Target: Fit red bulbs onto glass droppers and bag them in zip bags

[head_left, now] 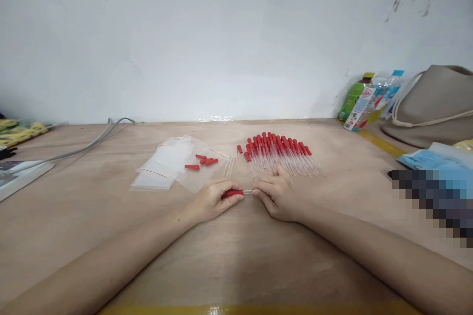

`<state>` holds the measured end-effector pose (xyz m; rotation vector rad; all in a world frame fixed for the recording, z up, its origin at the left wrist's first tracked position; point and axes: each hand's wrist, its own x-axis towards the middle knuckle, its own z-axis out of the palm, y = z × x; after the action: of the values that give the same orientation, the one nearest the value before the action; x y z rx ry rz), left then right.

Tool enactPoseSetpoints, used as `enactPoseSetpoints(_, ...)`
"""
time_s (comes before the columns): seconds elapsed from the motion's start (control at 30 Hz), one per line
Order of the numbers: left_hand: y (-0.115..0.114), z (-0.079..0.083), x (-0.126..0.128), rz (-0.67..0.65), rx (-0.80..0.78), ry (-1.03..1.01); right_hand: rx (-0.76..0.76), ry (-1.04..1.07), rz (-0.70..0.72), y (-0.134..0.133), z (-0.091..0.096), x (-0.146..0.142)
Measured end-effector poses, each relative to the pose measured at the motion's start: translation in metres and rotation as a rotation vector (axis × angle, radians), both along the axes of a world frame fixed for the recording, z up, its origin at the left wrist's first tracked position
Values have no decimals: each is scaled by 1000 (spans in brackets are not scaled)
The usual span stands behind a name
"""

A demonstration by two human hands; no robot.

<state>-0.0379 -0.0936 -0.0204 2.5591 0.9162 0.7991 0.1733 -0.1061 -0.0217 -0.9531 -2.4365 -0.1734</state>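
Observation:
My left hand [218, 199] is closed round a red rubber dropper bulb [236, 192], its open end facing right. From that end a clear glass tube [248, 192] runs to my right hand [275, 194], whose fingers pinch it; the rest of the tube is hidden in that hand. Whether the tube sits inside the bulb I cannot tell. Just behind my right hand lies a fanned row of droppers [279, 150] with red bulbs and clear stems. Several loose red bulbs [201, 162] rest on a clear plastic bag [192, 179], and a few bare glass tubes [230, 166] lie beside them.
A stack of clear zip bags [162, 162] lies left of the bulbs. A grey cable [99, 138] crosses the left side. Bottles [354, 96] and a grey drawstring bag [432, 103] stand at the back right, with a blue packet [432, 162] in front.

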Motion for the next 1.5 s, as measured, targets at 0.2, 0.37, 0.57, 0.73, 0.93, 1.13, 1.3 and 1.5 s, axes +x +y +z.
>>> enactPoseSetpoints(0.2, 0, -1, 0, -11, 22, -19, -166, -41, 19, -2, 7, -4)
enactPoseSetpoints(0.37, 1, -2, -1, -29, 39, -9, -292, -44, 33, -1, 10, -7)
enactPoseSetpoints(0.57, 2, -4, -1, -45, 88, -3, -399, -32, 9, 0, 8, -8)
enactPoseSetpoints(0.73, 4, -2, -1, -50, 145, 3, -414, -59, 58, -1, 18, -4)
enactPoseSetpoints(0.93, 6, 0, -2, 175, 231, -72, -554, 52, -47, 15, 29, 21)
enactPoseSetpoints(1.13, 7, 3, 1, 144, 189, 20, -629, 364, -417, 49, 37, 23)
enactPoseSetpoints(1.3, 6, 3, 1, 141, 185, 28, -442, 278, -682, 73, 44, -7)
enactPoseSetpoints(1.5, 7, 1, 0, 138, 182, 36, -364, 189, -834, 92, 31, -19)
